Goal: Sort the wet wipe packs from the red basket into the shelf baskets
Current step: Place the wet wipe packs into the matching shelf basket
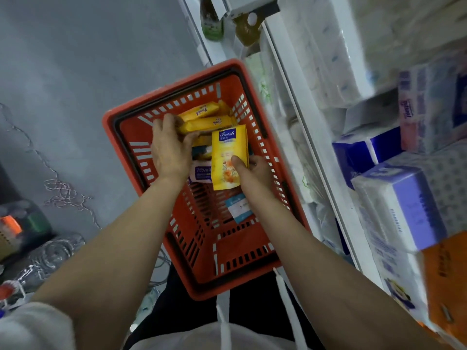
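A red basket (126,117) sits on the floor below me, beside the shelf. Both hands are inside it. My right hand (252,170) grips a yellow wet wipe pack (227,152), held upright with its printed face toward me. My left hand (169,145) closes around a second yellow wipe pack (209,122) lying toward the far end of the basket. Another yellow pack (199,111) lies just behind it. Under the hands lie a pale pink-purple pack (201,171) and a white-and-blue pack (238,208).
A white shelf upright (310,137) runs along the basket's right side, with tissue and paper packs (401,205) stacked on the shelves. Bottles (212,24) stand at the top. Wrapped water bottles (48,256) and loose cord lie on the grey floor at left.
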Demonstrator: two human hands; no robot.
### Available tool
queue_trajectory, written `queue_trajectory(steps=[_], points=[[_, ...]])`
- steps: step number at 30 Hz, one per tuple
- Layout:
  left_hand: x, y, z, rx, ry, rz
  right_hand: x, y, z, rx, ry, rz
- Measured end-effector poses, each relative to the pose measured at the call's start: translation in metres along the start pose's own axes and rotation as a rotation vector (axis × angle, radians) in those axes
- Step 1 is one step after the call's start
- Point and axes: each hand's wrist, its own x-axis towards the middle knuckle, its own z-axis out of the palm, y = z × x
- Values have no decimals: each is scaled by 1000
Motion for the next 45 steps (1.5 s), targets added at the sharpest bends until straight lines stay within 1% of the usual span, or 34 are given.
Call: queue_trajectory(steps=[4, 7, 9, 11, 13, 17, 22, 24, 26, 29, 31, 32, 34, 36, 39, 41, 45], points=[[-6, -5, -5, 36, -41, -13, -3, -1, -2, 8, -87, 9], [-23, -4, -12, -19, 5, -45, -8, -5, -5, -6, -136, 5], [-40, 0, -19, -51, 41, -33, -14, -11, -6, 16, -147, 12], [-59, 5, -26, -67, 47, 39, -21, -18, -6, 23, -160, -8], [-80, 12, -31, -42, 20, 89, -32, -28, -6, 23, -178, -28], [-120, 21, -47, 41, -15, 202, -59, -44, -6, 139, -182, -29], [-150, 20, -71, 136, -49, 418, -101, -44, -13, 249, -242, -158], [-159, 18, -80, 129, -104, 524, -117, -39, -16, 283, -173, -202], [-165, 21, -92, 100, -119, 562, -133, -36, -21, 314, -103, -254], [-172, 27, -112, -4, -98, 408, -161, -22, -31, 339, -51, -319], [-178, 30, -123, -52, -131, 364, -186, -9, -35, 348, -2, -313], [-184, 34, -129, -91, -194, 348, -199, -2, -37, 350, 30, -310], [-196, 43, -137, -199, -379, 298, -226, 10, -44, 390, 115, -329], [-211, 53, -140, -269, -521, 258, -251, 20, -57, 474, 195, -361], [-240, 73, -140, -456, -653, 181, -288, 39, -93, 589, 303, -421], [-268, 92, -140, -573, -741, 168, -311, 58, -126, 631, 413, -466], [-338, 135, -134, -669, -847, 255, -367, 97, -198, 676, 627, -589]])
